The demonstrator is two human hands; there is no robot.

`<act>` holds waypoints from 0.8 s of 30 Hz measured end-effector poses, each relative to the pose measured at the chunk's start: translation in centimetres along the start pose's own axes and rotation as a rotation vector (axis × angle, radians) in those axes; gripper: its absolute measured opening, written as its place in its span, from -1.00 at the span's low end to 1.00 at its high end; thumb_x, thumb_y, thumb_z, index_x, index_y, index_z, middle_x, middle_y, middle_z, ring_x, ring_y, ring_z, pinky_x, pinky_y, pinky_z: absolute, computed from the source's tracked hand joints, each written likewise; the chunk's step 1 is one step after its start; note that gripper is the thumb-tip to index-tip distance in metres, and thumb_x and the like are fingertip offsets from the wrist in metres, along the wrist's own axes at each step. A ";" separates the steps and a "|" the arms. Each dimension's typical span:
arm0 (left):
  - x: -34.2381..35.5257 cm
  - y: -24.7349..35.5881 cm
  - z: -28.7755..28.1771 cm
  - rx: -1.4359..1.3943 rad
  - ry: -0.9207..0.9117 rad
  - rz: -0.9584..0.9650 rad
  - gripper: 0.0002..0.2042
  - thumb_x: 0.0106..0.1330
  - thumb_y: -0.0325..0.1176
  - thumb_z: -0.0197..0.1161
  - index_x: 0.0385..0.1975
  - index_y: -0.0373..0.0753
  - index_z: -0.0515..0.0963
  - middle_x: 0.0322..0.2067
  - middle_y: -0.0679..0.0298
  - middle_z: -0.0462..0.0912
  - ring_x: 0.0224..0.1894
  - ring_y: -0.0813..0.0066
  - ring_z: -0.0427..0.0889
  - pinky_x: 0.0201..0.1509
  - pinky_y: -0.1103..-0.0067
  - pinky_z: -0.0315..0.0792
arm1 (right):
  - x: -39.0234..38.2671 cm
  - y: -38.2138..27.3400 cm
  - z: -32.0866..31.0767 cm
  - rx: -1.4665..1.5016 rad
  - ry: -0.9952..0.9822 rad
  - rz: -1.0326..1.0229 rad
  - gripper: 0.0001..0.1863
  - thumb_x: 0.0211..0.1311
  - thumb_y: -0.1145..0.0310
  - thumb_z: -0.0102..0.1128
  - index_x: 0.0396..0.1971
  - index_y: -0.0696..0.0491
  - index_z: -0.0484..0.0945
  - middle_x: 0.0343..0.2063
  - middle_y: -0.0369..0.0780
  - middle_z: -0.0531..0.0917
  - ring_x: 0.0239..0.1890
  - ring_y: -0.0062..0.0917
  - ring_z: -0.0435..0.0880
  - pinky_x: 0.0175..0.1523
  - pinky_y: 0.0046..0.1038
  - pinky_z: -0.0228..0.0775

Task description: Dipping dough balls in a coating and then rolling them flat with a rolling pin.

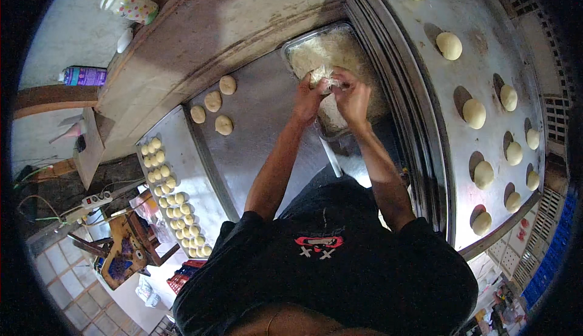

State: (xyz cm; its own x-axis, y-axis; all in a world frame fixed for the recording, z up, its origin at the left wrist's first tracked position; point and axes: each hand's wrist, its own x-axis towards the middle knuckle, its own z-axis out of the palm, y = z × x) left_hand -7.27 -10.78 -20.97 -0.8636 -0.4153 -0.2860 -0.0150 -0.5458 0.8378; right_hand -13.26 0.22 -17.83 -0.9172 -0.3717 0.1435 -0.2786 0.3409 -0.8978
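Over a metal tray point(288, 57) of pale shredded stuff point(331, 114), which looks like grated cheese, both hands meet at a white clump of shreds point(323, 76). My left hand point(308, 100) is closed round its lower left side. From the right, the pinched fingers of my right hand point(353, 98) press on the same clump. Whether a piece of dough sits beneath the shreds in my palm is hidden. On the steel worktop point(261, 117) to the left of my hands lie several flattened dough rounds point(212, 100).
A tray point(212, 199) with rows of small dough balls point(176, 211) lies at the left. To the right, a stack of metal trays point(395, 57) bears several spaced dough balls point(474, 113) on top. A jar point(129, 5) and a purple can point(84, 75) stand at the far left.
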 end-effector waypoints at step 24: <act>2.3 0.0 -1.4 0.079 -0.021 -0.584 -0.79 0.22 -0.27 0.05 -0.24 -0.16 0.56 -0.33 0.29 0.59 -0.43 0.48 0.49 -0.28 0.71 0.32 | -0.7 0.4 -0.2 -0.304 -0.030 -0.021 -0.48 -0.18 0.25 0.52 -0.14 0.14 0.64 -0.32 0.01 0.68 -0.22 -0.09 0.68 -0.14 -0.25 0.53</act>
State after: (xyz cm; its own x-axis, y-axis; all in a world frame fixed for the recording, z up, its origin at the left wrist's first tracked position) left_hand -8.52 -12.73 -22.26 -0.7105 -0.0474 -0.7021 -0.5279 -0.6239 0.5762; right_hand -12.81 0.80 -18.19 -0.9028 -0.4050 0.1445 -0.3742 0.5743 -0.7281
